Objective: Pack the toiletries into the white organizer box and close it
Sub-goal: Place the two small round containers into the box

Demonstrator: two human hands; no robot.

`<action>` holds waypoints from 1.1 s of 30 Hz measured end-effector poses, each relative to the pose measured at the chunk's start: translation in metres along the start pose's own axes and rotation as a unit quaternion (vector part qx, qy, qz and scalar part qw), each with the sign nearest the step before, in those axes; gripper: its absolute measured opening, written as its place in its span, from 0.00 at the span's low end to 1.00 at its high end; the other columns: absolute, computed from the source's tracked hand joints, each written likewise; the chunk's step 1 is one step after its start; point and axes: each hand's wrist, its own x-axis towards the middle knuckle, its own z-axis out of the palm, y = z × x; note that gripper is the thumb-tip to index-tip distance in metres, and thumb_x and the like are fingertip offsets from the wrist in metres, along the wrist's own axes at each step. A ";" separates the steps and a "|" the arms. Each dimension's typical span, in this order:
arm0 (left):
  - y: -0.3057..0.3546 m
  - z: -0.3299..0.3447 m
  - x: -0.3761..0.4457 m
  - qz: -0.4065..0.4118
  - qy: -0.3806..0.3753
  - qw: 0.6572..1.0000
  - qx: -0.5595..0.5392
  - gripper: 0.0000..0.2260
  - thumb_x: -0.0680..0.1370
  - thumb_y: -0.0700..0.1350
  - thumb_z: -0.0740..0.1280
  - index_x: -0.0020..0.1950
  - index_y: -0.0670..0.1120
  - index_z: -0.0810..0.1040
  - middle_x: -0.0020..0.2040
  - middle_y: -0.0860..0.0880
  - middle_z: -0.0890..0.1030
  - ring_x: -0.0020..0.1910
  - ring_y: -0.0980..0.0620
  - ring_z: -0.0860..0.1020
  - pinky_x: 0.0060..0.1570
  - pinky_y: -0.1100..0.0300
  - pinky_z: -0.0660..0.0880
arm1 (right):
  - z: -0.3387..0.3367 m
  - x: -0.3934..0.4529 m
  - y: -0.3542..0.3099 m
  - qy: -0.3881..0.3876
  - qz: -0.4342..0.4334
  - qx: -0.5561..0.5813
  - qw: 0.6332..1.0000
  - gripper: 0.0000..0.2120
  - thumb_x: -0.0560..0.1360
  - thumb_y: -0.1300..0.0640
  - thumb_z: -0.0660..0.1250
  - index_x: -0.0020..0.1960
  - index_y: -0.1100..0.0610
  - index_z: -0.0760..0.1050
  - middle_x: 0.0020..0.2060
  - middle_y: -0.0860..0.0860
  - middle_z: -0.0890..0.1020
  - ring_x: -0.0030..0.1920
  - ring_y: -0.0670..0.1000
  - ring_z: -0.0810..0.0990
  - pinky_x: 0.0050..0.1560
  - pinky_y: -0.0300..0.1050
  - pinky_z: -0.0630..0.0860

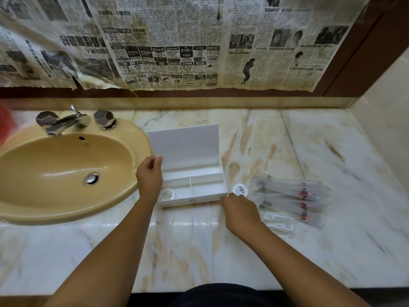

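The white organizer box (200, 197) stands on the marble counter beside the sink, its lid (183, 145) raised upright. One small round container (167, 194) lies in the box's front left compartment. My left hand (149, 173) holds the box's left side, thumb and fingers at the lid's lower left edge. My right hand (240, 210) pinches a second small round container (239, 189) just off the box's front right corner. Several clear wrapped toiletry packets (292, 196) lie in a pile to the right.
A beige sink (66, 167) with a chrome tap (66, 122) fills the left of the counter (199, 251). Newspaper sheets (177, 45) hang on the wall behind. Flat clear packets (277, 222) lie near my right wrist. A red object (5, 125) is at the far left edge.
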 end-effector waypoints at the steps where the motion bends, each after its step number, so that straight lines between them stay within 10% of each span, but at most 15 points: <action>1: 0.000 0.000 0.000 0.000 0.000 1.000 0.000 0.15 0.82 0.46 0.64 0.40 0.37 0.74 0.32 0.49 0.68 0.32 0.55 0.65 0.32 0.70 0.64 | -0.002 -0.002 -0.001 0.000 -0.002 -0.008 1.000 0.18 0.72 0.70 0.59 0.60 0.61 0.71 0.58 0.56 0.74 0.58 0.58 0.74 0.42 0.44 0.62; 9: -0.001 0.000 0.000 -0.011 -0.002 1.000 -0.010 0.15 0.82 0.47 0.64 0.44 0.35 0.77 0.37 0.44 0.73 0.37 0.52 0.69 0.38 0.64 0.67 | -0.023 0.002 -0.006 -0.012 0.004 -0.010 1.000 0.14 0.72 0.71 0.60 0.55 0.61 0.72 0.53 0.56 0.73 0.58 0.56 0.73 0.44 0.45 0.68; 14: -0.002 -0.001 0.001 -0.013 -0.003 1.000 -0.021 0.15 0.82 0.47 0.64 0.44 0.34 0.76 0.36 0.43 0.72 0.36 0.52 0.68 0.37 0.63 0.67 | -0.035 0.003 -0.007 -0.008 0.005 -0.015 1.000 0.15 0.72 0.70 0.61 0.34 0.55 0.60 0.37 0.50 0.64 0.46 0.54 0.71 0.37 0.40 0.62; 20: -0.001 -0.001 0.001 -0.017 -0.003 1.000 -0.026 0.14 0.81 0.46 0.65 0.40 0.38 0.74 0.33 0.49 0.69 0.32 0.56 0.66 0.34 0.67 0.65 | -0.059 0.020 -0.042 0.047 -0.058 0.066 0.995 0.12 0.71 0.64 0.65 0.54 0.59 0.74 0.50 0.53 0.75 0.48 0.56 0.76 0.44 0.46 0.74; 33: -0.002 -0.002 0.003 -0.020 0.001 0.999 -0.046 0.11 0.81 0.41 0.66 0.38 0.41 0.74 0.31 0.52 0.72 0.30 0.61 0.69 0.34 0.70 0.66 | -0.015 0.083 -0.126 0.009 -0.118 0.094 0.989 0.04 0.74 0.63 0.64 0.45 0.60 0.78 0.42 0.57 0.82 0.42 0.56 0.79 0.39 0.46 0.73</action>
